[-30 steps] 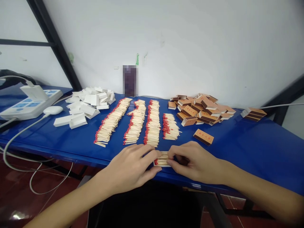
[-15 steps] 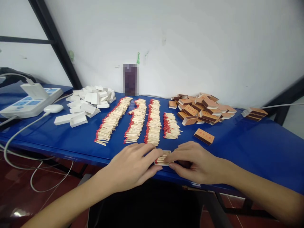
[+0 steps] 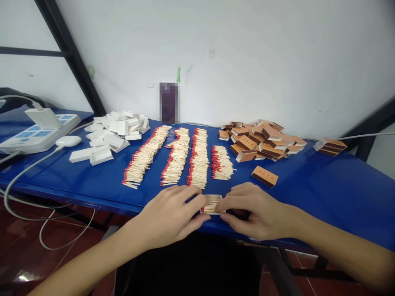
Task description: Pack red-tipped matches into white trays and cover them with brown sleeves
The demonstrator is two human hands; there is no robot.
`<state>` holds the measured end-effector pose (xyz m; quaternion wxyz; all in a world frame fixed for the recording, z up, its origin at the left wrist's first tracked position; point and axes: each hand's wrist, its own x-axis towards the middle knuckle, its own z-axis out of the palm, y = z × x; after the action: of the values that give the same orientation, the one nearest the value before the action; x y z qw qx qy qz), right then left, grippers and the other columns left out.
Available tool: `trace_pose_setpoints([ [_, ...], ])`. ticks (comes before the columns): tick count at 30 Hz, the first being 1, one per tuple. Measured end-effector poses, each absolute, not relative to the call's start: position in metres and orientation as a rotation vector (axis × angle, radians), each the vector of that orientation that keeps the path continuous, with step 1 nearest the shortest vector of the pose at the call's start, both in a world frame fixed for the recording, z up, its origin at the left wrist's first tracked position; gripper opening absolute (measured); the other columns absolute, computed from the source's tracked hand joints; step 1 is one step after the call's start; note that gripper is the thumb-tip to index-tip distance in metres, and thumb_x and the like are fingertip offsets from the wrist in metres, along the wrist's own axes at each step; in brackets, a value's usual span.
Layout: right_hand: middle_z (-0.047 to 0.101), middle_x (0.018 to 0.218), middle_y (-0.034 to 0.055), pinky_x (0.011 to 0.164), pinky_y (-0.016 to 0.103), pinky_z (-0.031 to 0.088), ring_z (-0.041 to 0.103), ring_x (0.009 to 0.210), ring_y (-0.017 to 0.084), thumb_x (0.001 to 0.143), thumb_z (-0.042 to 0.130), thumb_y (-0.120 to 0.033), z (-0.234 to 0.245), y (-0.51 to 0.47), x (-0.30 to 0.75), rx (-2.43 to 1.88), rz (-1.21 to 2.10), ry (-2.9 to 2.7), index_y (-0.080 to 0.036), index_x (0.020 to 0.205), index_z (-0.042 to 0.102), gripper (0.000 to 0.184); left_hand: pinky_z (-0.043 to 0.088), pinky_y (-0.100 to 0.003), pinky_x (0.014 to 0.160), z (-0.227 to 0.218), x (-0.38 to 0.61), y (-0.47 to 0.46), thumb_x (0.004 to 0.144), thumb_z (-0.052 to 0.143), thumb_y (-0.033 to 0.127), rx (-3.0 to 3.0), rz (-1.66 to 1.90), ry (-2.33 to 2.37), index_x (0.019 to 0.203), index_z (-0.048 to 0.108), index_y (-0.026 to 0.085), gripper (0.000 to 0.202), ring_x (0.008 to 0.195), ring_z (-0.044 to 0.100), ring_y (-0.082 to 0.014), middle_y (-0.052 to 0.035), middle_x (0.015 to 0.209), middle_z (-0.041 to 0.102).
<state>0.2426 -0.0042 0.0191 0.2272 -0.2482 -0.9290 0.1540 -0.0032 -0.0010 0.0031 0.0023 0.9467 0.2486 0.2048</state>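
Both hands meet at the near edge of the blue table [image 3: 324,193]. Between them lies a small white matchbox tray [image 3: 212,204] filled with red-tipped matches. My left hand [image 3: 173,216] pinches the tray's left end with thumb and fingers. My right hand [image 3: 253,209] grips its right end, fingers curled; something dark under its palm is hidden. Just beyond the hands lie several rows of loose matches [image 3: 197,158]. One orange matchbox sleeve [image 3: 264,176] lies apart, close to my right hand.
A heap of white inner trays [image 3: 112,133] sits at the back left, a pile of orange matchbox sleeves [image 3: 262,142] at the back right, a few more sleeves [image 3: 330,146] farther right. A white power strip [image 3: 37,131] with cables lies far left. A blurred dark object [image 3: 168,103] leans on the wall.
My right fingers have slid a little left over the tray's right end. The tray and my left hand stay where they were.
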Motion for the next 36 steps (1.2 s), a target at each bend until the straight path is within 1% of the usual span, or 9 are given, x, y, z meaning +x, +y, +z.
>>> trace_pose_setpoints([
  [4, 0.062, 0.061, -0.0005, 0.053, 0.023, 0.034, 0.049, 0.052, 0.010, 0.090, 0.052, -0.015, 0.0183, -0.0035, 0.2421, -0.702, 0.410, -2.557, -0.016, 0.089, 0.068, 0.017, 0.057, -0.039, 0.078, 0.0027, -0.0033, -0.0008, 0.101, 0.049, 0.033, 2.964, 0.683, 0.775, 0.120, 0.054, 0.019, 0.024, 0.092, 0.067, -0.0228, -0.0054, 0.105, 0.066],
  [7, 0.063, 0.062, -0.0005, 0.053, 0.023, 0.034, 0.048, 0.052, 0.010, 0.090, 0.053, -0.014, 0.0176, -0.0034, 0.2430, -0.693, 0.391, -2.542, -0.016, 0.088, 0.068, 0.015, 0.056, -0.040, 0.081, 0.0017, -0.0033, -0.0014, 0.101, 0.050, 0.034, 2.956, 0.708, 0.775, 0.121, 0.054, 0.019, 0.025, 0.094, 0.067, -0.0230, -0.0053, 0.107, 0.067],
  [9, 0.065, 0.064, 0.0001, 0.053, 0.023, 0.035, 0.049, 0.052, 0.010, 0.090, 0.053, -0.014, 0.0174, -0.0037, 0.2438, -0.690, 0.386, -2.531, -0.016, 0.089, 0.067, 0.014, 0.057, -0.040, 0.080, 0.0012, -0.0034, -0.0021, 0.101, 0.050, 0.034, 2.953, 0.718, 0.775, 0.122, 0.053, 0.019, 0.026, 0.093, 0.068, -0.0229, -0.0049, 0.107, 0.067],
  [11, 0.067, 0.067, 0.0004, 0.054, 0.022, 0.036, 0.051, 0.054, 0.010, 0.090, 0.053, -0.014, 0.0175, -0.0041, 0.2442, -0.675, 0.393, -2.523, -0.017, 0.094, 0.068, 0.015, 0.057, -0.039, 0.079, 0.0010, -0.0035, -0.0026, 0.101, 0.050, 0.034, 2.945, 0.725, 0.775, 0.120, 0.053, 0.020, 0.024, 0.092, 0.068, -0.0226, -0.0046, 0.106, 0.067],
  [14, 0.068, 0.068, -0.0004, 0.055, 0.022, 0.038, 0.053, 0.054, 0.010, 0.090, 0.053, -0.013, 0.0179, -0.0047, 0.2440, -0.631, 0.412, -2.524, -0.018, 0.105, 0.068, 0.021, 0.057, -0.038, 0.080, 0.0012, -0.0037, -0.0025, 0.100, 0.051, 0.033, 2.924, 0.733, 0.780, 0.117, 0.054, 0.019, 0.022, 0.093, 0.068, -0.0221, -0.0043, 0.106, 0.068],
  [19, 0.065, 0.063, -0.0017, 0.053, 0.022, 0.037, 0.052, 0.052, 0.010, 0.088, 0.055, -0.012, 0.0175, -0.0053, 0.2444, -0.614, 0.451, -2.522, -0.018, 0.105, 0.070, 0.023, 0.057, -0.036, 0.081, 0.0015, -0.0038, -0.0005, 0.099, 0.053, 0.031, 2.907, 0.760, 0.769, 0.116, 0.055, 0.019, 0.021, 0.093, 0.069, -0.0208, -0.0043, 0.105, 0.068],
  [28, 0.069, 0.068, -0.0011, 0.053, 0.023, 0.036, 0.052, 0.052, 0.010, 0.088, 0.055, -0.013, 0.0175, -0.0043, 0.2446, -0.611, 0.412, -2.568, -0.019, 0.116, 0.067, 0.032, 0.057, -0.035, 0.081, 0.0006, -0.0036, -0.0005, 0.099, 0.054, 0.031, 2.896, 0.779, 0.763, 0.122, 0.056, 0.021, 0.025, 0.093, 0.069, -0.0199, -0.0038, 0.105, 0.069],
  [36, 0.064, 0.063, -0.0023, 0.053, 0.025, 0.034, 0.050, 0.051, 0.012, 0.091, 0.053, -0.016, 0.0149, -0.0053, 0.2462, -0.613, 0.226, -2.599, -0.019, 0.123, 0.062, 0.034, 0.058, -0.038, 0.080, 0.0014, -0.0047, -0.0010, 0.101, 0.051, 0.033, 2.933, 0.745, 0.779, 0.115, 0.059, 0.019, 0.022, 0.092, 0.069, -0.0217, -0.0060, 0.105, 0.068],
])
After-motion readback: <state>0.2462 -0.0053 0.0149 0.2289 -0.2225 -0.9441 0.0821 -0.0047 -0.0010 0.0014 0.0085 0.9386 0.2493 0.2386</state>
